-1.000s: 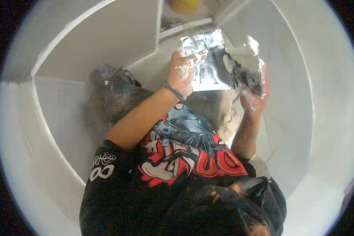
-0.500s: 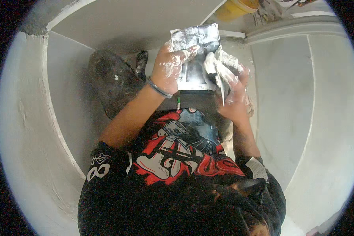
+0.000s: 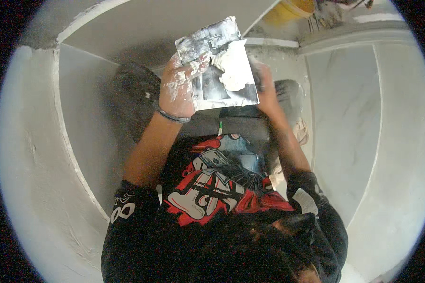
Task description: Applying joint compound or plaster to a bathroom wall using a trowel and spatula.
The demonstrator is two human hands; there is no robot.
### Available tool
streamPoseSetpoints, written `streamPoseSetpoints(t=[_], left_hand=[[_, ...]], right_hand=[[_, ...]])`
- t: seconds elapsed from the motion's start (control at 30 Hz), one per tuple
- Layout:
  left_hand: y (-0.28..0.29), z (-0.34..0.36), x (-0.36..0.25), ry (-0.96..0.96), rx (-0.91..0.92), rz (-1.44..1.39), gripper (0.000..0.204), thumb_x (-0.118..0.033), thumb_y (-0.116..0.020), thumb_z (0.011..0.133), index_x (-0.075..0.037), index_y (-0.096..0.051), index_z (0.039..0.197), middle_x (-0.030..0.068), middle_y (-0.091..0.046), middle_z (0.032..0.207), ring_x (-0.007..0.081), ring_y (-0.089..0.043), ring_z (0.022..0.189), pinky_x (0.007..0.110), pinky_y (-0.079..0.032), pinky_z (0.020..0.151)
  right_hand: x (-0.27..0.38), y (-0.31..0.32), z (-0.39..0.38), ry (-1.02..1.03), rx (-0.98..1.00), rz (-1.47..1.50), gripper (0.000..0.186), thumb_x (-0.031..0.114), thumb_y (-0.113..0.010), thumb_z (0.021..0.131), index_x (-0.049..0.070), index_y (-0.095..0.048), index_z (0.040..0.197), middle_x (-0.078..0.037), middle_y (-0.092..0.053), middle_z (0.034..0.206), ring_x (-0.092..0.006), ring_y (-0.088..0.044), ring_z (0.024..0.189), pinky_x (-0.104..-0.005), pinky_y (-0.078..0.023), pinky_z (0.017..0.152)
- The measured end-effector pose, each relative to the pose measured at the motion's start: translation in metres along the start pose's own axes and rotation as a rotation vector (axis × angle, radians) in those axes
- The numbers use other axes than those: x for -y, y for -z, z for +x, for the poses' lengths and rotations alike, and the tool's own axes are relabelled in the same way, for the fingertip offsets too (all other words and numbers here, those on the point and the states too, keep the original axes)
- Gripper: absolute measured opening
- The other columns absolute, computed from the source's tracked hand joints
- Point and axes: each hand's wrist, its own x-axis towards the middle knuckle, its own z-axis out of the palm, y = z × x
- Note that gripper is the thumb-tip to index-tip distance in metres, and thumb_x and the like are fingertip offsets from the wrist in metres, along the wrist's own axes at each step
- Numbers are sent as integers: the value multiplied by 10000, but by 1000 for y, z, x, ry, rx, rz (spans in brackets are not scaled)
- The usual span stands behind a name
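Pale plastered walls (image 3: 80,155) are seen on every side, bent by the lens, with a raised white edge running along the left. The lower middle is filled by the person's black shirt (image 3: 212,188), printed in red, white and blue, and dark trousers (image 3: 137,94) are seen beyond it.

A square metal plate (image 3: 217,63), smeared grey and white, is held up in front of the chest, tilted, between the two hands. A lump of white plaster (image 3: 233,70) is carried on the right half of the plate.

The left hand (image 3: 179,87) is caked with white plaster, and a dark band (image 3: 172,115) is worn at its wrist. Its fingers (image 3: 198,63) are clamped on the left edge of the plate, the thumb laid across the face.

The right hand (image 3: 264,89) is mostly hidden behind the right edge of the plate, touching it; whether its fingers are closed on anything cannot be told.

A yellow bucket (image 3: 290,9) is seen at the upper edge, well apart from the hands. A small green and white stick (image 3: 220,128) is seen just below the plate, against the shirt.
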Motion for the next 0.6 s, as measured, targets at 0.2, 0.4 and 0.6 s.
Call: streamPoseSetpoints(t=[0.2, 0.4, 0.6], left_hand=[[14, -1, -1, -95, -45, 79, 357, -49, -495, 777, 27, -472, 1125, 120, -566, 1073, 198, -562, 952, 287, -442, 864], [13, 3, -4, -92, 3, 61, 319, -49, -448, 811, 34, -473, 1119, 131, -561, 1078, 203, -552, 981, 297, -442, 876], [29, 20, 11, -35, -59, -81, 296, -80, -423, 826, 10, -500, 1097, 114, -578, 1053, 207, -578, 927, 322, -468, 842]], right_hand=[[43, 42, -1, -140, -231, 929, 833, -34, -586, 605, 39, -190, 1335, -132, -407, 1221, -238, -457, 1093, -358, -389, 914], [50, -21, -27, -7, 216, 88, 729, -45, -519, 626, 41, -280, 1309, -234, -273, 1338, -329, -201, 1281, -384, -134, 1054], [24, 46, 9, -152, -112, 280, 569, -19, -581, 704, 70, -407, 1238, -150, -454, 1238, -318, -455, 1121, -388, -367, 938]])
